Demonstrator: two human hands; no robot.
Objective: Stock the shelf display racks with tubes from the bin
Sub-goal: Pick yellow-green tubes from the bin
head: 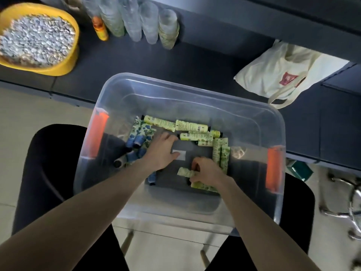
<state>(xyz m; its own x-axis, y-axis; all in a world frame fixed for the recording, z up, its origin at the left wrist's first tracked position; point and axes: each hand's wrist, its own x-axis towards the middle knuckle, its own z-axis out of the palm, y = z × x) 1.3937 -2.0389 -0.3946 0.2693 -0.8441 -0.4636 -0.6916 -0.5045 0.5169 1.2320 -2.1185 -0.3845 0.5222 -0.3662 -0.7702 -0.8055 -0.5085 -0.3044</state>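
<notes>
A clear plastic bin [195, 89] with orange latches stands on a chair in front of me. Inside lie several light green tubes [191, 126] along the back and right, and several blue tubes [134, 142] at the left. My left hand [160, 151] reaches into the bin beside the blue tubes, fingers stretched toward the green ones, holding nothing that I can see. My right hand [205, 173] grips a light green tube [184, 172] near the bin's front, fingers curled round it. Another green tube [203, 186] lies under that hand.
A dark shelf [195, 55] runs behind the bin. On it stand a yellow bowl of pale pebbles [37, 38], stacked clear cups [148, 22], an orange tube [100, 30] and a white cloth bag [283, 73]. A metal frame [349, 202] stands at the right.
</notes>
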